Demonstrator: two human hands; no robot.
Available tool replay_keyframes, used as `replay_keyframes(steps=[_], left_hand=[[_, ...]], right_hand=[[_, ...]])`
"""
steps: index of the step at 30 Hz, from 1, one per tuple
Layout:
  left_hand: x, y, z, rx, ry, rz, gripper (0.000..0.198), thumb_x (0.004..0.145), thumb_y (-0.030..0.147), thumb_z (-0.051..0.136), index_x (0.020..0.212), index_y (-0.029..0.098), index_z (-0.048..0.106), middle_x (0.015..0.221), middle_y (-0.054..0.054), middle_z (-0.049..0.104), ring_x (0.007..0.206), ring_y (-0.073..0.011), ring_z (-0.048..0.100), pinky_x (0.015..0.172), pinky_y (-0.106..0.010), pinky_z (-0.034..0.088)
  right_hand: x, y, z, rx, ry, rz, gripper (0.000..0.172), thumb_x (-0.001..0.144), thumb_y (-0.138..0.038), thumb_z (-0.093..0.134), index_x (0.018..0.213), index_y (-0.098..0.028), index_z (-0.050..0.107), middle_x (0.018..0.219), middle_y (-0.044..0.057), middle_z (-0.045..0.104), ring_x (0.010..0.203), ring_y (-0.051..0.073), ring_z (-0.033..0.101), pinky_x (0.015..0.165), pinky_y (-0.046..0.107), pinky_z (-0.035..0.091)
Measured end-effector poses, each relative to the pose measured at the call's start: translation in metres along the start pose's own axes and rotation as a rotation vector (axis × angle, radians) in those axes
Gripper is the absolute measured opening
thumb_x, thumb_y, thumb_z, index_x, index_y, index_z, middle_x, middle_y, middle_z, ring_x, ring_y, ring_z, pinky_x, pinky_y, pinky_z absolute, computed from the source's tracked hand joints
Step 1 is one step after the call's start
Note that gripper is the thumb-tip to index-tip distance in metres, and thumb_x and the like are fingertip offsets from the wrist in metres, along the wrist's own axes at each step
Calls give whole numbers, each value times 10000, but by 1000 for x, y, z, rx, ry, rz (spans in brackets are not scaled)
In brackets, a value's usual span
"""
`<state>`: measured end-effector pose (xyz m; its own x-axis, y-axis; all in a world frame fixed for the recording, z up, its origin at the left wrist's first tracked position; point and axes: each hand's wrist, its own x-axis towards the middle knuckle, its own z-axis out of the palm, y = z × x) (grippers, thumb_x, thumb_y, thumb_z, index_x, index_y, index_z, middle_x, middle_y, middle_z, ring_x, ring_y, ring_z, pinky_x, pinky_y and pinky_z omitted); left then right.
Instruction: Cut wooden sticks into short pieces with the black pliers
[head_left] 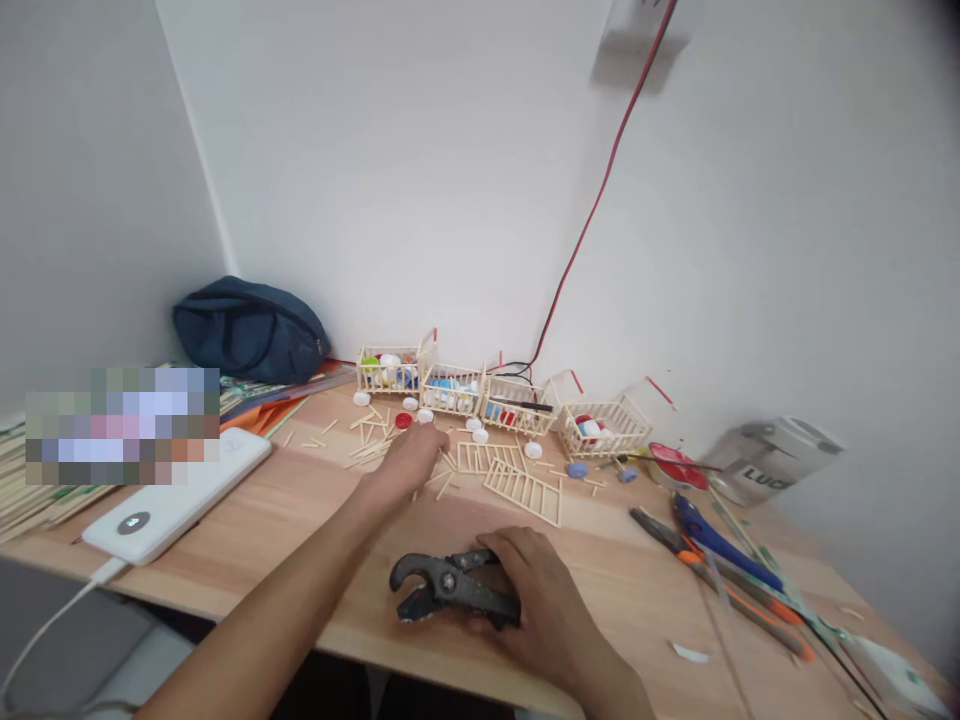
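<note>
My right hand (536, 590) is wrapped round the handles of a dark pipe cutter (450, 585), whose hooked jaw gapes to the left above the table's front edge. Farther forward, my left hand (411, 455) reaches down among short wooden sticks (369, 430), its fingers bent together. What lies in those fingertips is hidden. Right of it lie two flat ladder-like stick frames (525, 490). Behind stands a row of small stick carts (454, 388) with bottle-cap wheels and red-topped handles, loaded with coloured caps. A red cap (403, 421) rests just beyond my left hand.
On the left are a white power bank (180, 500) with a cable, long sticks (30, 500) and a blue bag (251, 330). Orange-handled pliers (720, 580), a blue-handled tool (727, 545), a red lid (677, 466) and a clear container (780, 460) occupy the right.
</note>
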<state>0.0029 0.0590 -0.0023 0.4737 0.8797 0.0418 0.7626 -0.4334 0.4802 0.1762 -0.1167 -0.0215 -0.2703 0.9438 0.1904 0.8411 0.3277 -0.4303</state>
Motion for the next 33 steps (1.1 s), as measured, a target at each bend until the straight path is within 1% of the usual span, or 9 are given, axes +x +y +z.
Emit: replay_keyframes(steps=[4, 9, 13, 17, 20, 23, 27, 30, 33], left_hand=[[1, 4, 3, 128, 11, 26, 192, 734, 127, 461, 836, 117, 624, 930, -157, 626, 953, -271, 538, 819, -372, 384], [1, 3, 7, 180, 15, -1, 220, 747, 84, 410, 790, 110, 623, 851, -151, 632, 899, -254, 555, 775, -354, 391], [4, -7, 9, 135, 27, 17, 201, 735, 86, 424, 769, 123, 619, 834, -118, 633, 859, -217, 561, 746, -307, 384], [7, -20, 6, 45, 55, 29, 189, 750, 134, 443, 841, 151, 608, 823, -55, 637, 783, -164, 568, 656, -240, 371], [9, -30, 4, 6, 69, 33, 211, 719, 124, 466, 856, 162, 622, 818, -36, 642, 782, -161, 569, 634, -230, 356], [12, -34, 5, -6, 88, 63, 193, 705, 136, 494, 807, 162, 656, 792, -43, 648, 784, -176, 571, 643, -241, 359], [17, -28, 5, 46, 150, 126, 185, 745, 143, 482, 780, 161, 663, 817, -55, 654, 835, -183, 561, 724, -261, 375], [21, -16, 7, 142, 219, 68, 189, 791, 162, 462, 805, 151, 650, 865, -81, 647, 895, -205, 542, 792, -294, 374], [23, -6, 13, 200, 216, 28, 194, 809, 150, 446, 812, 132, 639, 883, -114, 638, 904, -227, 542, 802, -321, 381]], right_hand=[[1, 2, 0, -40, -25, 15, 693, 604, -334, 736, 1234, -194, 486, 1207, 86, 506, 1096, 254, 426, 962, 387, 338], [4, 4, -2, -70, -87, 46, 749, 596, -370, 739, 1275, -192, 476, 1257, 85, 478, 1145, 251, 400, 1007, 373, 316], [7, 7, -3, -80, -125, 66, 825, 595, -431, 740, 1328, -204, 436, 1321, 82, 436, 1196, 260, 362, 1039, 378, 285], [7, 9, -4, -88, -155, 75, 900, 576, -499, 746, 1358, -217, 401, 1357, 77, 408, 1227, 265, 335, 1051, 379, 271], [9, 9, -5, -90, -171, 79, 923, 575, -547, 735, 1366, -221, 390, 1362, 79, 403, 1240, 269, 323, 1057, 384, 260], [11, 7, -7, -90, -185, 78, 914, 595, -585, 707, 1369, -217, 389, 1362, 88, 402, 1245, 271, 318, 1063, 392, 247], [12, 5, -8, -87, -196, 83, 906, 605, -605, 690, 1367, -211, 395, 1357, 95, 405, 1240, 273, 323, 1059, 393, 254], [12, 6, -7, -86, -198, 79, 903, 608, -597, 693, 1370, -220, 389, 1362, 87, 398, 1242, 267, 319, 1061, 387, 250], [12, 7, -7, -86, -195, 73, 912, 612, -614, 680, 1379, -227, 375, 1372, 86, 386, 1252, 269, 306, 1064, 393, 241]])
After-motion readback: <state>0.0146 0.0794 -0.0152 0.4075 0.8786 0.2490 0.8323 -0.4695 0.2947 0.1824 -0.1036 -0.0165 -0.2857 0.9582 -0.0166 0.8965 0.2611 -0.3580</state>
